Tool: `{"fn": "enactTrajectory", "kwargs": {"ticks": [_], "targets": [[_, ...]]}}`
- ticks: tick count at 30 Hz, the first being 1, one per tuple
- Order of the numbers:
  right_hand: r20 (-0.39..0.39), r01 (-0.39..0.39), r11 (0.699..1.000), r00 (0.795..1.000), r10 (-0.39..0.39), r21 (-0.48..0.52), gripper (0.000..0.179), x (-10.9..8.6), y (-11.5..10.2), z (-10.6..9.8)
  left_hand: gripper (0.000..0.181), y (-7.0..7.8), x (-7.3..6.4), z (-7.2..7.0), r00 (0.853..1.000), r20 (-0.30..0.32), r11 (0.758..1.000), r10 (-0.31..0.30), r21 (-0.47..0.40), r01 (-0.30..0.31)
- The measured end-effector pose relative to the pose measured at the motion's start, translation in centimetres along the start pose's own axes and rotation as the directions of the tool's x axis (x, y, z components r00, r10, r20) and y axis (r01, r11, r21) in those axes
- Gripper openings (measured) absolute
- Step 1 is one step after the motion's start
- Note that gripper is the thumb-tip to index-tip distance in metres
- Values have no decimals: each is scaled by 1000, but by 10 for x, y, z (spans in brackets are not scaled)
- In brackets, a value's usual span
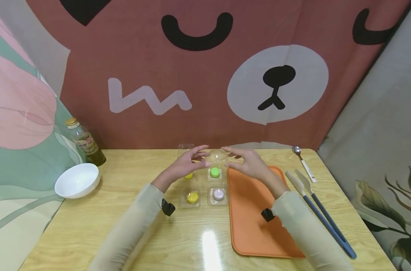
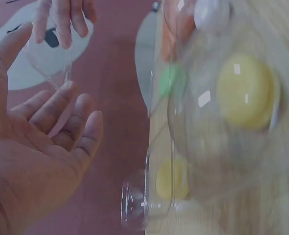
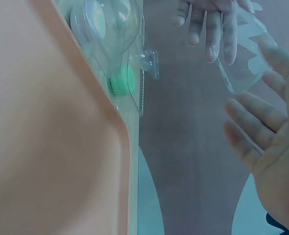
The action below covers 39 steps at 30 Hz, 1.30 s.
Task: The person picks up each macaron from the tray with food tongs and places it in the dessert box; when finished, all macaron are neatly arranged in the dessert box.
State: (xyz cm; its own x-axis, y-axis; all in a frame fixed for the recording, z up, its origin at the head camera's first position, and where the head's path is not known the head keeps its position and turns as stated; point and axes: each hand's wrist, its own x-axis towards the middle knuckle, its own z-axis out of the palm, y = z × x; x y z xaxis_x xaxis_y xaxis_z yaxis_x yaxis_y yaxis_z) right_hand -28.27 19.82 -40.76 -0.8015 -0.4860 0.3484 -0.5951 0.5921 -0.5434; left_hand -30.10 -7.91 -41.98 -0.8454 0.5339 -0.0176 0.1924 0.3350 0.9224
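A clear plastic domed lid [image 1: 217,156] is held up between both hands, above the far part of the table. My left hand [image 1: 188,162] pinches its left edge between thumb and fingers, and my right hand [image 1: 251,164] pinches the opposite edge the same way. Just below the lid is a green macaron [image 1: 215,172] in a clear case. Nearer me sit a lavender macaron [image 1: 218,194] and a yellow macaron [image 1: 192,197], each in a clear case. Another yellow macaron [image 2: 172,179] is partly hidden by my left hand in the head view.
An orange tray [image 1: 249,233] lies under my right forearm. Right of it are two blue-handled spreading knives [image 1: 322,212] and a white-handled spoon [image 1: 305,165]. At the left stand a white bowl [image 1: 77,181] and a corked glass bottle [image 1: 88,145]. A patterned cloth [image 1: 151,131] hangs behind the table.
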Motion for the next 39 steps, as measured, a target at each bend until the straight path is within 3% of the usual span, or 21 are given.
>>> {"fn": "enactTrajectory", "kwargs": {"ticks": [4,9,13,17,24,26,32,39], "targets": [[105,-44,999,994,41,26,64,3,1,1,73,-4,3,-3,1000,-4,995,24,98,-24],[112,-94,995,989,92,13,64,4,4,5,76,-5,7,0,998,-3,983,61,172,-60],[125,-142,990,982,141,-4,68,4,6,10,77,-9,10,3,998,-16,968,58,247,-52],[148,-164,984,974,173,-75,74,6,9,15,80,-13,15,7,999,-4,927,52,373,-46],[180,-126,980,971,154,-157,77,12,16,27,83,-16,20,10,999,-23,794,34,608,-13],[195,-126,978,968,158,-169,76,13,18,31,83,-15,21,10,1000,-23,774,22,633,-3],[219,-122,972,961,167,-203,73,13,22,39,83,-15,23,10,1000,6,739,-8,674,2],[228,-118,974,960,161,-193,73,12,27,46,85,-19,25,13,998,30,730,-51,683,17]]}}
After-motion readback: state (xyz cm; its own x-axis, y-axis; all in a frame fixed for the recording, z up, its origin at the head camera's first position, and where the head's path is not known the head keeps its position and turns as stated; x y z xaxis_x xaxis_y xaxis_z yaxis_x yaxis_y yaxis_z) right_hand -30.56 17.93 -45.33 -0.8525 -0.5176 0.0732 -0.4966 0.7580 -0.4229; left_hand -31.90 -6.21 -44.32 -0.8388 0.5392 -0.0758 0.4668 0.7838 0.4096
